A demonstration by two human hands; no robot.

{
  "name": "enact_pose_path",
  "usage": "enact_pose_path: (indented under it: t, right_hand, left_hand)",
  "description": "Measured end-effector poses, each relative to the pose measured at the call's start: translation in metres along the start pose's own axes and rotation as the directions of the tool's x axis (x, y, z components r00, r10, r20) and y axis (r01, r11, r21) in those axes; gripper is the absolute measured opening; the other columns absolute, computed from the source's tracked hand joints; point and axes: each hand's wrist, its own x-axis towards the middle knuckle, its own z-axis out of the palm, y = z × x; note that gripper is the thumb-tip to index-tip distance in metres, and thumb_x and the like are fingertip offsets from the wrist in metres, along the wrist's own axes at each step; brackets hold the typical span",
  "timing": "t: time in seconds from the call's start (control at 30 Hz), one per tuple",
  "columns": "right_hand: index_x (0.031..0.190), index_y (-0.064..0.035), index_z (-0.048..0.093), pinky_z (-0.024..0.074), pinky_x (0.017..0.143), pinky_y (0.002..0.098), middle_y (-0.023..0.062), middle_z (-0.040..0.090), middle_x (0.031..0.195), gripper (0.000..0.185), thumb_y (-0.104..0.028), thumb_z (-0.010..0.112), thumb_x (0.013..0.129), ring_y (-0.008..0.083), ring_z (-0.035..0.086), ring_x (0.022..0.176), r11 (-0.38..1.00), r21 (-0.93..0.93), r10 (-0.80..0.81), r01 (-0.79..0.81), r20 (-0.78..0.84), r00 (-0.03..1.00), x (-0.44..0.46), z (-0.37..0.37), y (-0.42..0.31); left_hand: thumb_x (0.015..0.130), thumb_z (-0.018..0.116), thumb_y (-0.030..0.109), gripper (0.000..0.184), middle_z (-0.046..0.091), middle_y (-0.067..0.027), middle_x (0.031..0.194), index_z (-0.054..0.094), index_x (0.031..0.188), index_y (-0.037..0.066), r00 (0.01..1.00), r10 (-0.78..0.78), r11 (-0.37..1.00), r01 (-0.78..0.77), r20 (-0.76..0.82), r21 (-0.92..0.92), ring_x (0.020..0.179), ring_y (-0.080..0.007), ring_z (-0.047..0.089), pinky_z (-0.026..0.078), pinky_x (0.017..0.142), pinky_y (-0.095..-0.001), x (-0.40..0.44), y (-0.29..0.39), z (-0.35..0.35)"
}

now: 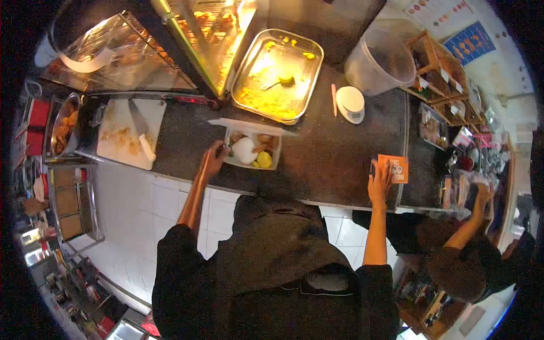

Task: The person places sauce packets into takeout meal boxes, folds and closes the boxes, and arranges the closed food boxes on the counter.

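A clear plastic food box [228, 136] sits on the dark counter in front of me with its lid raised along the far side. Inside it are a mound of white rice [244, 151], brown pieces of food and something yellow-green [263, 159]. My left hand [213, 159] is at the left wall of the box, its fingers curled at the edge. Well to the right, my right hand [379, 182] lies with its fingers stretched over an orange printed card [400, 170] near the counter's front edge.
A metal tray [258, 113] with yellow crumbs and a utensil stands behind the box. To its right are a white scale [351, 105] and a plastic tub [378, 65]. A knife [139, 122] rests on a cutting board [113, 133]. Another person's hand [481, 199] is at far right.
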Motion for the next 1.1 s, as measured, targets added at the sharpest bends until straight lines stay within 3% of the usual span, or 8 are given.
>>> enact_pose_path:
  t: [0.13,0.27,0.5,0.6,0.73,0.77,0.93,1.1]
  right_hand:
    - [0.139,0.0007,0.048,0.0295,0.117,0.0462,0.0187,0.043,0.152,0.045,-0.020,0.056,0.100,0.0397,0.039,0.141,0.912,0.403,0.012,0.077,-0.215,0.976,0.048,-0.035,-0.059]
    - [0.141,-0.0069,0.052,0.0350,0.114,0.0458,0.0141,0.056,0.143,0.045,-0.030,0.043,0.104,0.0338,0.043,0.139,0.668,0.742,-0.252,0.050,0.163,0.954,0.075,-0.046,-0.141]
    - [0.149,-0.0119,0.042,0.0345,0.114,0.0455,0.0198,0.044,0.152,0.057,-0.031,0.058,0.098,0.0379,0.041,0.140,0.918,0.386,-0.249,0.095,0.372,0.894,0.006,-0.019,-0.160]
    - [0.150,-0.0113,0.040,0.0329,0.115,0.0463,0.0192,0.045,0.151,0.064,-0.032,0.064,0.095,0.0384,0.041,0.140,0.507,0.847,-0.034,-0.160,0.206,0.978,-0.013,0.029,-0.166]
    - [0.145,-0.0015,0.044,0.0334,0.114,0.0426,0.0162,0.046,0.150,0.057,-0.029,0.062,0.098,0.0300,0.046,0.136,0.327,0.850,0.258,-0.414,0.341,0.904,-0.026,0.031,-0.173]
    - [0.134,-0.0020,0.053,0.0415,0.105,0.0399,0.0137,0.057,0.135,0.045,-0.024,0.064,0.096,0.0255,0.055,0.121,0.550,0.753,0.320,-0.363,0.211,0.924,-0.043,0.096,-0.153]
    - [0.101,-0.0045,0.058,0.0422,0.079,0.0291,0.0018,0.052,0.095,0.029,-0.031,0.067,0.094,0.0130,0.049,0.088,0.082,0.887,0.269,-0.455,0.420,0.867,-0.041,0.069,-0.142]
    - [0.098,-0.0061,0.065,0.0420,0.069,0.0271,-0.0015,0.059,0.084,0.025,-0.031,0.066,0.095,0.0091,0.052,0.077,0.152,0.788,0.219,-0.597,0.562,0.798,-0.034,0.034,-0.129]
  left_hand:
    - [0.092,0.074,0.028,0.039,0.069,-0.0109,0.098,0.064,0.121,0.003,0.992,0.128,0.982,-0.129,-0.017,-0.137,0.086,-0.0190,0.066,0.053,0.077,-0.0352,-0.022,0.047,0.082]
    - [0.100,0.062,0.027,0.034,0.065,-0.0138,0.108,0.062,0.123,0.002,0.785,0.002,0.974,-0.141,-0.620,-0.176,0.103,-0.0224,0.062,0.050,0.088,-0.0355,-0.018,0.128,0.099]
    - [0.092,0.066,0.031,0.063,0.051,-0.0248,0.141,0.046,0.141,-0.002,0.935,0.355,0.921,-0.348,-0.013,0.176,0.136,-0.0374,0.044,0.033,0.114,-0.0475,-0.028,0.168,0.105]
    - [0.089,0.071,0.027,0.077,0.046,-0.0325,0.144,0.034,0.146,-0.010,0.926,0.372,0.927,-0.367,-0.067,0.072,0.139,-0.0396,0.042,0.032,0.116,-0.0448,-0.034,0.144,0.144]
    - [0.090,0.071,0.022,0.077,0.047,-0.0321,0.144,0.032,0.148,-0.010,0.999,0.027,0.904,-0.039,-0.034,-0.426,0.135,-0.0382,0.049,0.039,0.111,-0.0399,-0.026,0.122,0.159]
    - [0.091,0.070,0.025,0.071,0.056,-0.0264,0.137,0.039,0.147,-0.006,0.998,-0.046,0.938,0.055,0.035,-0.343,0.126,-0.0352,0.057,0.044,0.105,-0.0394,-0.031,0.143,0.141]
    - [0.095,0.063,0.039,0.058,0.064,-0.0186,0.122,0.056,0.137,0.000,0.997,0.075,0.991,-0.074,0.005,-0.111,0.113,-0.0315,0.063,0.047,0.097,-0.0394,-0.031,0.128,0.136]
    - [0.097,0.058,0.037,0.050,0.063,-0.0201,0.125,0.060,0.132,0.002,0.973,0.015,0.956,0.054,0.232,-0.288,0.118,-0.0338,0.060,0.045,0.101,-0.0396,-0.037,0.136,0.100]
